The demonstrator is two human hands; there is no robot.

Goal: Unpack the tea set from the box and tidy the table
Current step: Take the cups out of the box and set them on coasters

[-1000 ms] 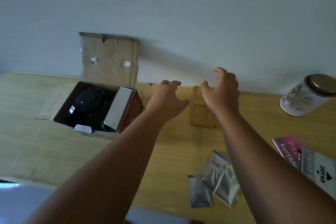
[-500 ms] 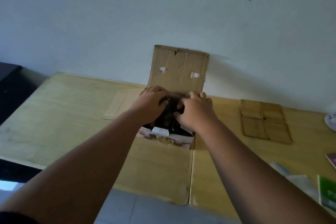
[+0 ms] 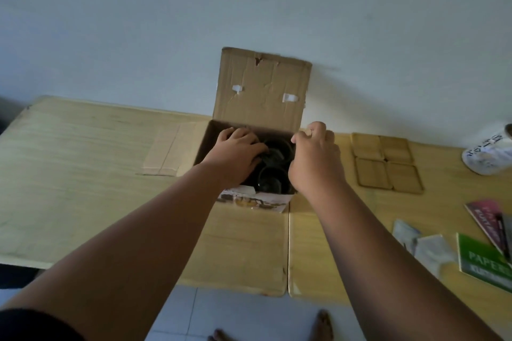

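An open cardboard box stands on the wooden table, its lid flap upright against the wall. Dark round tea-set pieces sit inside it. My left hand reaches into the box from the left, fingers curled down on the dark pieces. My right hand is at the box's right edge, fingers bent over the rim; what they hold is hidden. Several wooden coasters lie in a block on the table right of the box.
A flattened cardboard flap lies left of the box. At the right are a white jar, silver sachets, a green paper pack and a pink packet. The table's near edge runs under my forearms; bare feet show on the tiled floor.
My view swung left from the coasters to the box. Both hands went from above the coasters into the box, and now my right hand has shifted out to the right rim.
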